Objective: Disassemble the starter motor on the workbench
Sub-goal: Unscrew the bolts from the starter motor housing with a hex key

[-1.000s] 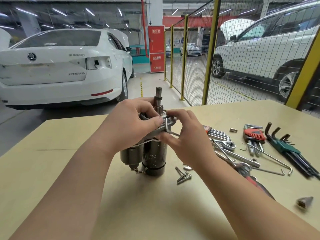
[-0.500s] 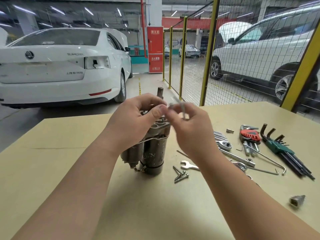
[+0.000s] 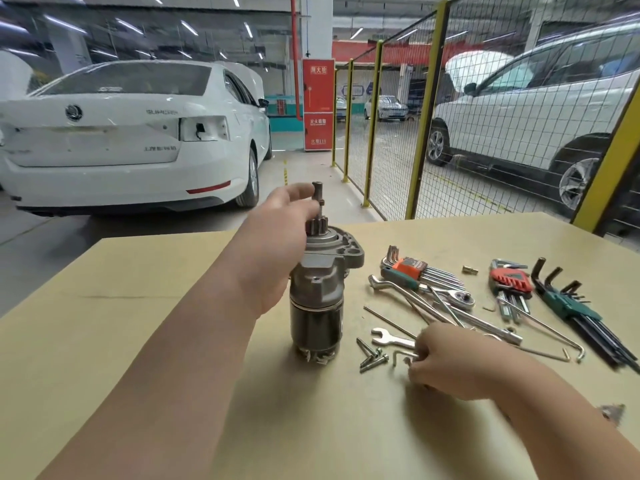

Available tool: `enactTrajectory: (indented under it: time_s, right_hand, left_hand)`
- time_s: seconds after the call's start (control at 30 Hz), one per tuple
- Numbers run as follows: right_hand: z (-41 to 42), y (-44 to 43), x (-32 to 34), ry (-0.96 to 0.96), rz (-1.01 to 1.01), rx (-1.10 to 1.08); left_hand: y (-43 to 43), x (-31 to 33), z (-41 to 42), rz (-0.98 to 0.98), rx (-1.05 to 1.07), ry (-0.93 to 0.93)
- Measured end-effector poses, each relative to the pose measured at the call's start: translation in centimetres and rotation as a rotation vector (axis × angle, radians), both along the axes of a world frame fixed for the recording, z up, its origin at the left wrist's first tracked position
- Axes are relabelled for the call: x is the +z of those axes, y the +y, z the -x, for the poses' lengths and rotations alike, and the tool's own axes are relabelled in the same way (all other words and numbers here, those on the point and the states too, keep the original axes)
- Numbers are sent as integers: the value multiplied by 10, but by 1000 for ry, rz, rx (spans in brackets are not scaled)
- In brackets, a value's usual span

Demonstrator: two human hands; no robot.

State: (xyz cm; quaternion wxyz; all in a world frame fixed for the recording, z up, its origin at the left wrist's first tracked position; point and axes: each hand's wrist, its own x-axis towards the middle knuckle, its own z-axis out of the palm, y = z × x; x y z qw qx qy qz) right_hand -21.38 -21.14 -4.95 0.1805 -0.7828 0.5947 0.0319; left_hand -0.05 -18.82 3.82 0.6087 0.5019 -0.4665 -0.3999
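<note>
Left grip (image 3: 277, 244) steadies the upright starter motor (image 3: 322, 289) at its pinion, closure not discernible; right grip (image 3: 446, 362) pinches a hex key (image 3: 401, 354) on the surface (image 3: 104, 289).

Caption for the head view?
Left hand at the shaft of the upright starter motor; right hand grips a hex key at the workbench.

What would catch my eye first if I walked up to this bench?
The grey starter motor stands upright on the workbench, the left hand against its geared shaft. To its right, the right hand pinches a small hex key beside loose bolts, with wrenches and key sets spread beyond.
</note>
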Motion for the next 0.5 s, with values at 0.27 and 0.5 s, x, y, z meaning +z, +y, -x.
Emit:
enactTrajectory:
  time_s: [0.27,0.5]
  right_hand:
    - [-12,-6,-7,-320,258,10]
    - [-14,-12,-15,-349,327,-40]
  left_hand:
    - [-1,-17,-2,56,157,-409]
    - [3,-16,-11,256,211,-702]
